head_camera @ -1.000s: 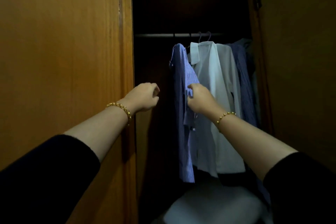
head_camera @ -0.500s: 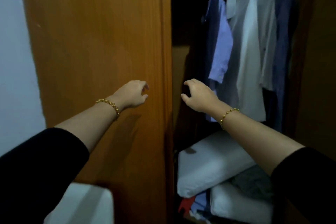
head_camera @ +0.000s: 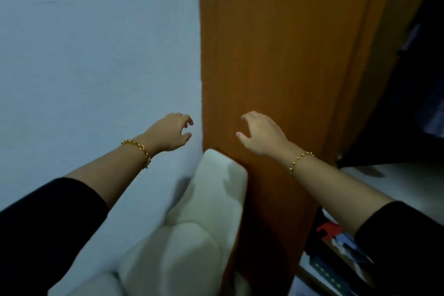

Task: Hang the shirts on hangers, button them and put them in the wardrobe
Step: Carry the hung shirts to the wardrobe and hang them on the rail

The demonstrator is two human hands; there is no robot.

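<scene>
My left hand is raised in front of the pale wall, fingers loosely curled and apart, holding nothing. My right hand hovers in front of the brown wardrobe door, fingers spread, also holding nothing. Both wrists carry gold bracelets and both arms have black sleeves. The wardrobe's dark inside shows only at the right edge; a sliver of hanging cloth is dimly visible there. No hanger is in sight.
A white padded chair back stands against the wall below my hands, touching the wardrobe door. At lower right, white bedding and a pile of coloured things lie in the wardrobe's bottom.
My right hand let go of the striped blue shirt and drew back out of the wardrobe. The view swung left, so the hanging shirts left the frame and the wall and chair appeared.
</scene>
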